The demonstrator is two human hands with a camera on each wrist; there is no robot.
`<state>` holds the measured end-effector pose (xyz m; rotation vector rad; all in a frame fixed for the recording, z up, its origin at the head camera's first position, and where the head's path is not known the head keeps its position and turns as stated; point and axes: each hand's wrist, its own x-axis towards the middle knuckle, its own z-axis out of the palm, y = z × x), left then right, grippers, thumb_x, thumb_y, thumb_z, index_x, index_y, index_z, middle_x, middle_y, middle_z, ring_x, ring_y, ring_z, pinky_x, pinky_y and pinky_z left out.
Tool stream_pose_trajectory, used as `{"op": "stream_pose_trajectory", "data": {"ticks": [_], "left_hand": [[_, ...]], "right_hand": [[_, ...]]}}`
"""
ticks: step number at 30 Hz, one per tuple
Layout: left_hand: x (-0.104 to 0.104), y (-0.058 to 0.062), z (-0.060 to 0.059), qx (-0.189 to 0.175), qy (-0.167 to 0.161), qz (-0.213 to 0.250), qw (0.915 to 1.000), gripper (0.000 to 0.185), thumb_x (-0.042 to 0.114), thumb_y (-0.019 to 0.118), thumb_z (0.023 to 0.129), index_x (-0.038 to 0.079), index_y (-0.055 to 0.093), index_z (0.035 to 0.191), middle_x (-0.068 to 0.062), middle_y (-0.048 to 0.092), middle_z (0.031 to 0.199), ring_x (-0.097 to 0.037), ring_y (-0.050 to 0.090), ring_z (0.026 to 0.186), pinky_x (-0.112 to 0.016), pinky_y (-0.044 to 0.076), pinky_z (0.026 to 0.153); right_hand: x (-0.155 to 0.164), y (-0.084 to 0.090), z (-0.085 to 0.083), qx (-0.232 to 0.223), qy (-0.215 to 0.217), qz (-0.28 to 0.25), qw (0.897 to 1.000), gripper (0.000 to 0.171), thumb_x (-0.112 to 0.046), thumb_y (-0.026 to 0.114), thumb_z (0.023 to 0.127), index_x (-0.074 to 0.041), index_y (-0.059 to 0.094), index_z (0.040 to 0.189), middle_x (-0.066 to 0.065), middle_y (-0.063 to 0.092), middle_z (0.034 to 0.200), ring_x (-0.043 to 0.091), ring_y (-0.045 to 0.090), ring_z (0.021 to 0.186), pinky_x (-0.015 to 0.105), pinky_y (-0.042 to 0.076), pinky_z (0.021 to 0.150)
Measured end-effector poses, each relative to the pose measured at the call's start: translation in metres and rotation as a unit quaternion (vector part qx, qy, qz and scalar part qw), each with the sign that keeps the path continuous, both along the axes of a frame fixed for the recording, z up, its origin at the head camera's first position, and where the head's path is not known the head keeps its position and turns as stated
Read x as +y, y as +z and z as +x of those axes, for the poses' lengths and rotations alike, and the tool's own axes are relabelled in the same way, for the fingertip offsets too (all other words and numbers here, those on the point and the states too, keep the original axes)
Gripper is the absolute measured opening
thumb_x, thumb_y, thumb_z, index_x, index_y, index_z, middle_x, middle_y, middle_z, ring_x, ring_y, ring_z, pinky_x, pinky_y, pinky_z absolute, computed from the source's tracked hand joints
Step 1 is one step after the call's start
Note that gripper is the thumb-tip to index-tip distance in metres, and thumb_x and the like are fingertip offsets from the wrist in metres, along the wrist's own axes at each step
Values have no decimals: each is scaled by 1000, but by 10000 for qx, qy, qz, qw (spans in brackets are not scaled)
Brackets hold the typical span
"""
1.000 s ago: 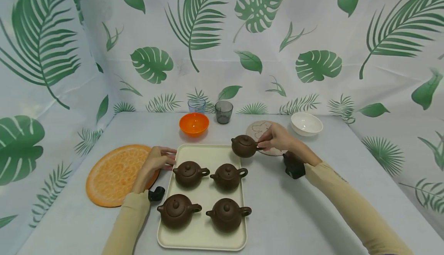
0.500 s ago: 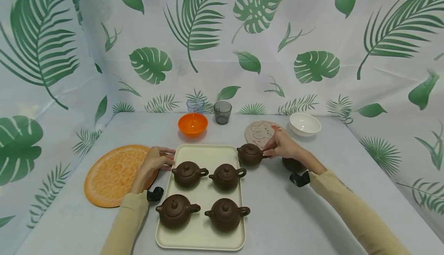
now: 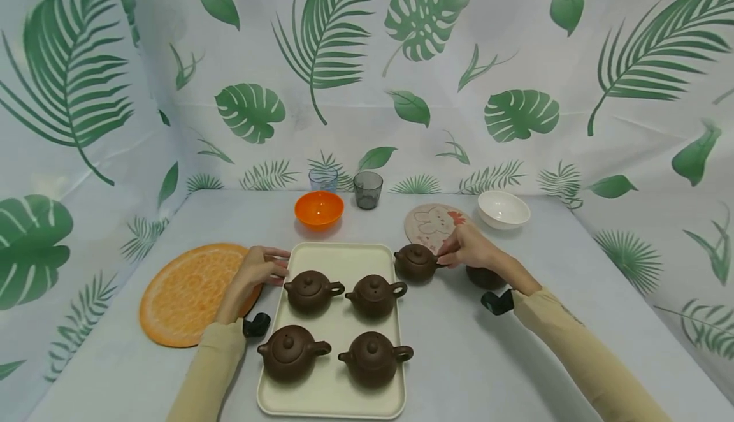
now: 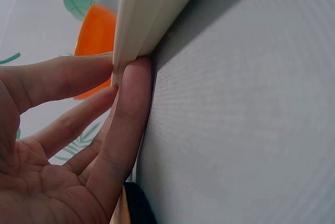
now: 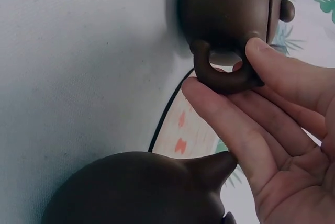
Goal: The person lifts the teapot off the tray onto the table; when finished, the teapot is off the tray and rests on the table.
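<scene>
My right hand point(image 3: 470, 247) pinches the loop handle of a small dark brown teapot point(image 3: 416, 263), just beyond the tray's upper right edge. The handle sits between thumb and fingers in the right wrist view; the pot is upright, on or very near the table. Partly hidden under that hand is another brown teapot point(image 5: 141, 190), its spout toward my fingers. My left hand point(image 3: 260, 271) holds the left rim of the cream tray point(image 3: 332, 403), thumb above and a finger against its side. Several brown lidded teapots, such as the front left one point(image 3: 289, 353), stand on the tray in two rows.
An orange-slice mat point(image 3: 189, 294) lies left of the tray. Behind stand an orange bowl point(image 3: 319, 210), a blue clear glass point(image 3: 323, 180) and a grey glass point(image 3: 367, 190). A round rabbit mat point(image 3: 427, 223) and a white bowl point(image 3: 504, 210) are at the back right.
My right hand has brought the small teapot down and slightly right, from above the tray's upper right corner to beside it. My left hand stays at the tray's rim.
</scene>
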<state>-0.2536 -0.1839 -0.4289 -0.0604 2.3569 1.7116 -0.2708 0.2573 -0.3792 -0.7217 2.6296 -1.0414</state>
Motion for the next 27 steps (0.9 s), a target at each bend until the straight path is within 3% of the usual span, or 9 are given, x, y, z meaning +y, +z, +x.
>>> {"op": "stream_pose_trajectory", "data": {"ticks": [4, 7, 10, 11, 13, 20, 27], "left_hand": [[-1, -2, 0, -3, 56, 9, 10000, 44, -9, 65, 79, -12, 57, 122, -26, 65, 103, -15, 65, 71, -30, 59, 62], [-1, -3, 0, -8, 75, 49, 10000, 45, -8, 67, 78, -12, 58, 122, -24, 66, 101, -14, 65, 69, -29, 59, 61], [0, -2, -1, 3, 42, 58, 10000, 45, -8, 67, 78, -12, 57, 122, -23, 66, 100, -13, 64, 69, -28, 59, 61], [0, -1, -1, 16, 39, 45, 10000, 45, -7, 67, 79, -12, 57, 122, -23, 66, 99, -13, 64, 68, -28, 59, 61], [1, 0, -1, 35, 38, 18, 10000, 45, -7, 67, 79, -12, 57, 122, -22, 67, 99, -13, 64, 68, -28, 59, 61], [1, 1, -3, 32, 86, -12, 10000, 44, -8, 66, 78, -12, 58, 122, -23, 67, 99, -13, 64, 68, -28, 59, 61], [0, -2, -3, 2, 58, 39, 10000, 44, -8, 66, 78, -13, 58, 122, -24, 67, 99, -14, 65, 68, -29, 59, 61]], "right_hand": [[-2, 2, -1, 362, -90, 330, 9988, 12, -3, 75, 78, 5, 75, 87, 10, 73, 77, 15, 68, 66, 22, 56, 57], [-7, 6, 1, 849, -395, 543, 9941, 14, -6, 76, 78, 4, 75, 89, 10, 73, 80, 15, 67, 70, 26, 55, 61], [-18, 13, 10, 1267, -779, 353, 9883, 16, -6, 76, 79, 5, 74, 91, 13, 73, 83, 20, 69, 74, 32, 56, 63], [-22, 16, 14, 1392, -855, 240, 9863, 16, -6, 76, 79, 5, 74, 91, 14, 73, 83, 22, 70, 74, 34, 56, 70], [-31, 19, 22, 1494, -869, -15, 9850, 17, -6, 77, 79, 5, 75, 92, 14, 74, 85, 22, 71, 75, 34, 57, 70], [-51, 12, 39, 642, -91, -613, 9960, 18, -10, 75, 82, 1, 75, 97, 9, 74, 90, 17, 70, 83, 21, 56, 69], [-65, -9, 46, 289, 484, -872, 9946, 19, -8, 74, 82, 3, 74, 98, 9, 74, 91, 11, 69, 81, 23, 57, 69]]}}
